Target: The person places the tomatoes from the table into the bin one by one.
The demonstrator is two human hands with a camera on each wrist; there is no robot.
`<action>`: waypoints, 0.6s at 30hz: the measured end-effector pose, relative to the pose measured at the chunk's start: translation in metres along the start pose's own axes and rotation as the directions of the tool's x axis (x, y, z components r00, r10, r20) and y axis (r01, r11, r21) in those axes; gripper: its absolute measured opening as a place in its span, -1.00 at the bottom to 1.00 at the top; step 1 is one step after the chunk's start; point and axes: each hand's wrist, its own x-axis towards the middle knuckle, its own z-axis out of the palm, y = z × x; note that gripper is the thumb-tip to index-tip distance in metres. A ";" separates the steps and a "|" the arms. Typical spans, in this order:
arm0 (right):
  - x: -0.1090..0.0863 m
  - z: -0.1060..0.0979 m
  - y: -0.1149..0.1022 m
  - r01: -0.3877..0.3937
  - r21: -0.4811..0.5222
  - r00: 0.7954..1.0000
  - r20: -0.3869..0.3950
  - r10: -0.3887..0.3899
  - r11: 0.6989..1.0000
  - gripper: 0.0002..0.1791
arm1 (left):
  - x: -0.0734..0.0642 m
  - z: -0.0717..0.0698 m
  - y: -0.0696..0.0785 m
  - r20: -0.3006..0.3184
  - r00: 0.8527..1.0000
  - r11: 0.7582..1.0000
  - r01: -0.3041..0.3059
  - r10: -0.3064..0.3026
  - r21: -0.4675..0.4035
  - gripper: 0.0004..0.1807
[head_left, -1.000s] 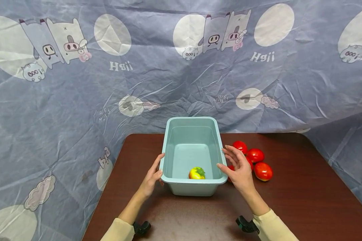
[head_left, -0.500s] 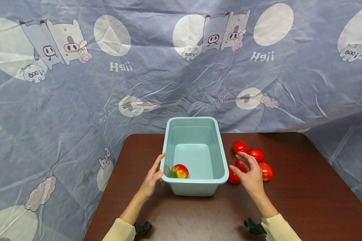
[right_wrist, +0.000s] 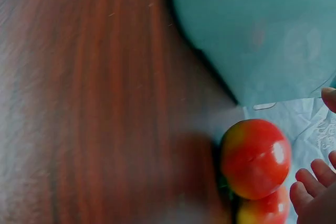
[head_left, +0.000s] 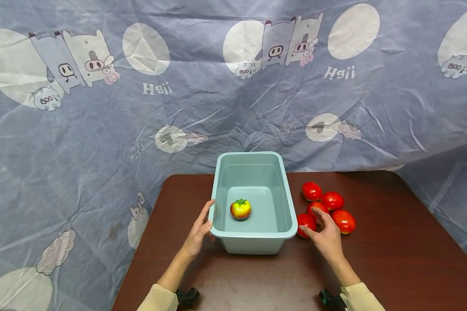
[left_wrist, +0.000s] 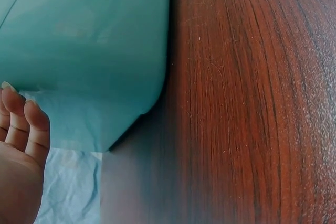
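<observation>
A pale teal plastic tub (head_left: pixel 253 245) stands on the brown table, with one red-and-yellow tomato (head_left: pixel 240 210) inside, its green leafy top facing up. My left hand (head_left: pixel 196 235) rests against the tub's left side, thumb and index fingertip at the rim; in the left wrist view its lightly bent fingers (left_wrist: pixel 38 116) touch the outer wall. Right of the tub, my right hand (head_left: pixel 329 239) reaches over a group of red tomatoes, thumb and fingers spread apart. The nearest tomato (right_wrist: pixel 255 158) lies close to the thumb and fingers, which do not enclose it.
Several more tomatoes, such as the right one (head_left: pixel 344 221) and the back one (head_left: pixel 311 191), lie close together beside the tub. A grey-blue cartoon-printed cloth (head_left: pixel 233 103) hangs behind the table (head_left: pixel 389 242).
My right hand has moved from the tub's right rim to the tomatoes. The tomato in the tub has rolled left, then back towards the middle and farther away. The left hand stays put.
</observation>
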 end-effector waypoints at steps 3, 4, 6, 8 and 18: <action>-0.001 0.002 0.006 -0.014 -0.024 1.000 0.022 0.015 1.000 -0.26 | 0.000 0.000 -0.001 -0.003 1.000 1.000 0.001 -0.001 -0.007 -0.38; -0.001 0.002 0.007 -0.019 -0.042 0.999 0.030 0.020 0.999 -0.25 | 0.000 0.000 -0.001 -0.003 1.000 1.000 -0.002 0.002 -0.010 -0.37; 0.000 0.003 0.010 -0.024 -0.075 0.999 0.045 0.028 0.997 -0.23 | 0.000 -0.001 -0.002 -0.010 1.000 1.000 -0.006 0.006 -0.019 -0.37; 0.000 0.004 0.012 -0.022 -0.106 0.998 0.060 0.028 0.994 -0.21 | 0.000 -0.001 -0.002 -0.020 1.000 1.000 -0.010 0.009 -0.021 -0.37; -0.007 0.013 0.024 -0.073 -0.127 0.993 0.078 0.083 0.989 -0.19 | -0.003 0.000 -0.004 -0.005 1.000 1.000 -0.018 0.017 -0.010 -0.37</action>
